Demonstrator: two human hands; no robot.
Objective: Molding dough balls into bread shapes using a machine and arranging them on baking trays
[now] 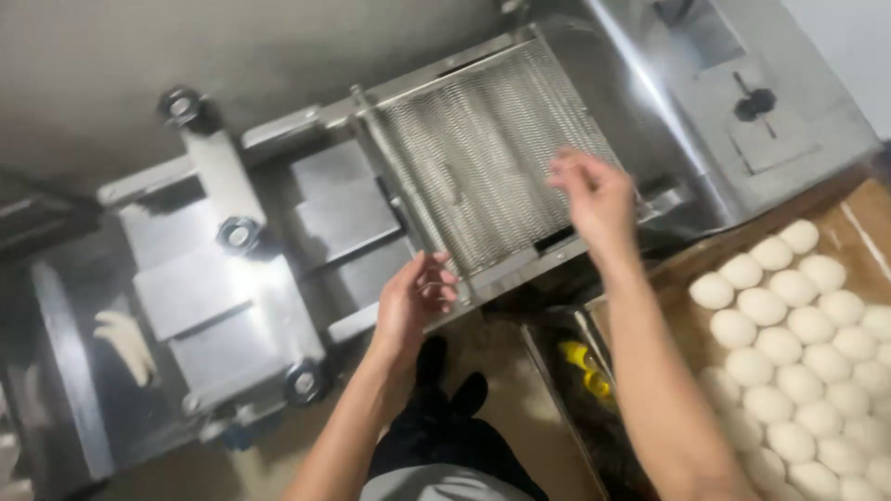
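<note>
Now both hands empty, fingers apart: left hand (415, 301) & right hand (594, 195) over wire-mesh belt (483, 153).

No labels, signs or screens show. The one thing that may count as packaging is a pair of small yellow containers (587, 368), perhaps bottles with darker bands, lying in a dark metal trough (548, 357) below the machine's front edge, just beside the left edge of the wooden board; too blurred to tell more.
</note>
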